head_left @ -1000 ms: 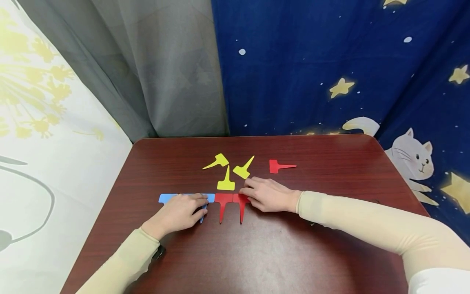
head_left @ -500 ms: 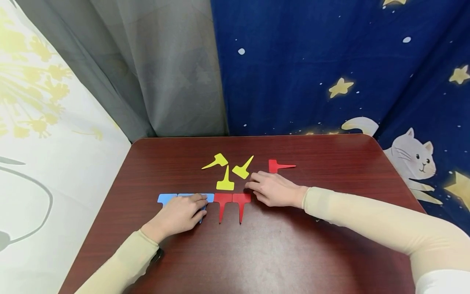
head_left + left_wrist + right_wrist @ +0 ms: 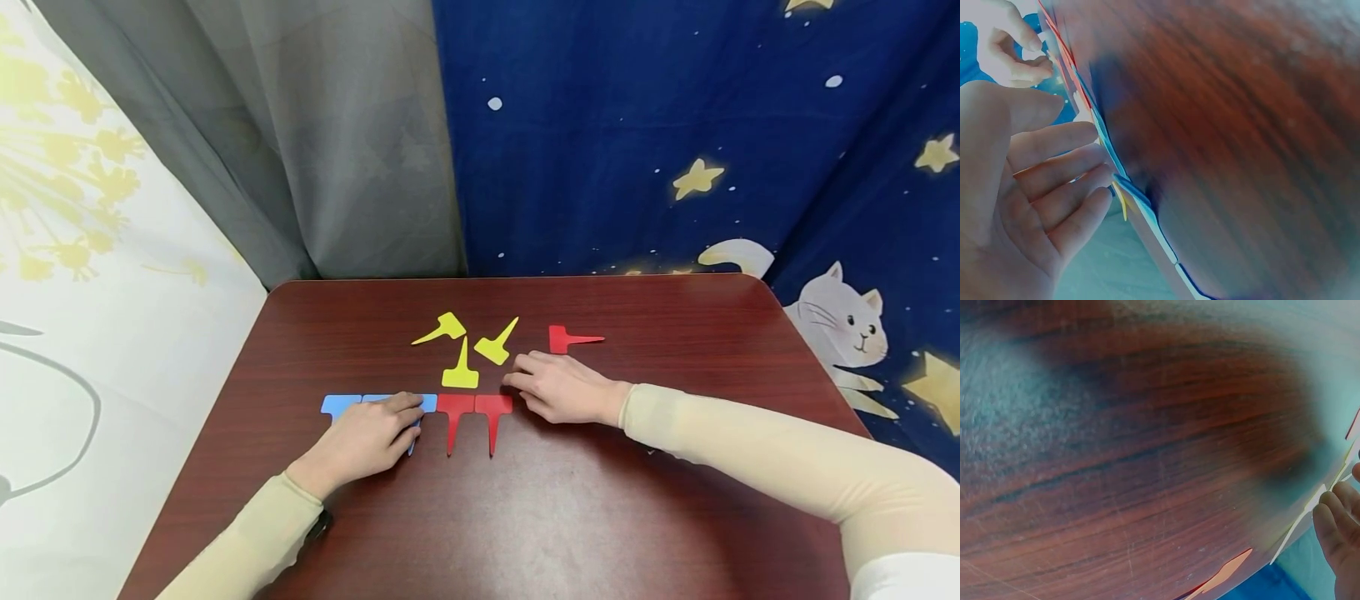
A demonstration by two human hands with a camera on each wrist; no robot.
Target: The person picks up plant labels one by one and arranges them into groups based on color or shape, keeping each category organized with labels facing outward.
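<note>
T-shaped plant labels lie flat in a row in the head view. Blue labels (image 3: 341, 405) form the left part, partly covered by my left hand (image 3: 363, 446), whose extended fingers rest on them. To their right, two red labels sit edge to edge, the nearer red label (image 3: 453, 405) beside the blue and the end red label (image 3: 495, 405) beyond it, stems toward me. My right hand (image 3: 562, 390) is just right of that end, fingers loosely bent, with nothing seen in them. In the left wrist view, fingertips of my left hand (image 3: 1041, 181) meet the blue labels' edge.
Beyond the row lie three yellow labels: an upright one (image 3: 461, 377), a left one (image 3: 452, 325) and a right one (image 3: 492, 351). A lone red label (image 3: 558, 339) lies sideways behind my right hand. The brown table (image 3: 525, 517) ends at curtains (image 3: 570, 167).
My right hand has come off the end red label, moving slightly up and right, so the label shows whole. My left hand stays on the blue labels.
</note>
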